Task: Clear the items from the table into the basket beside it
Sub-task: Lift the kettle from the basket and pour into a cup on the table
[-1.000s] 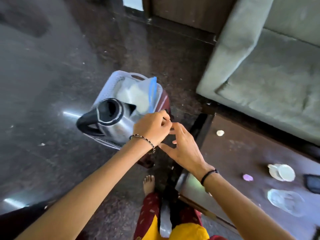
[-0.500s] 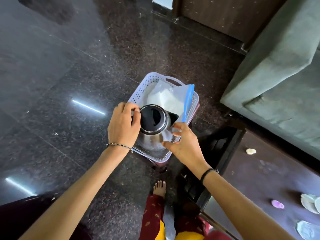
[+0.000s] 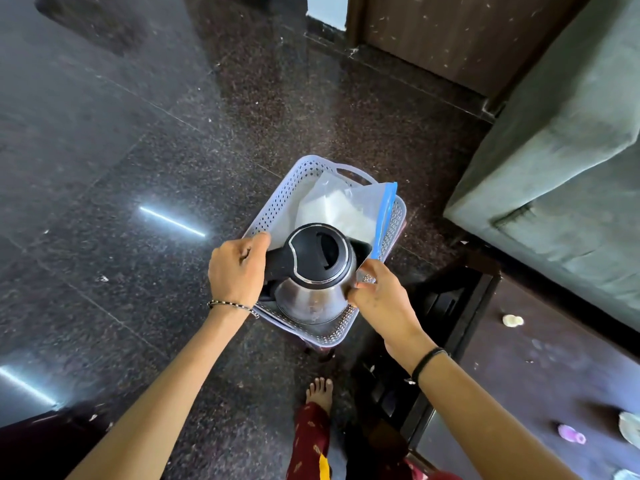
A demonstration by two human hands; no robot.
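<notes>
A person's two hands, seen from above, place a steel kettle (image 3: 317, 278) with a black lid in a pale lavender perforated basket (image 3: 277, 202). The left hand (image 3: 239, 271) is curled round the kettle's black handle and probably carries most of the weight. The right hand (image 3: 377, 299) holds the opposite steel side with fingers and thumb bent against the metal, likely to steady the kettle and keep it upright. The kettle's base is inside the basket walls at the end nearest the hands. Whether it rests fully on the bottom cannot be told.

Just beyond both hands, a clear zip bag (image 3: 343, 209) with a blue seal and something white inside fills the far end of the basket. The kettle seems to be going into the gap in front of the bag so as not to crush it.

To the right of the right hand, past its wrist, lies a dark brown, dusty surface (image 3: 540, 375). Well apart from the hands, it carries a small pale round piece (image 3: 513, 320), a small pink-purple thing (image 3: 571, 437) and a white thing (image 3: 630, 426) cut off by the frame edge. The clearing therefore looks only partly done.

Beyond the surface stands a grey-green sofa (image 3: 554, 168). The floor (image 3: 138, 133) under and to the left of the left hand is dark, polished, speckled stone with bright strips of reflected light. Far ahead of the hands is a brown wooden panel (image 3: 433, 36), perhaps a door. Below the hands, a bare foot (image 3: 320, 389) shows beneath red patterned trousers.
</notes>
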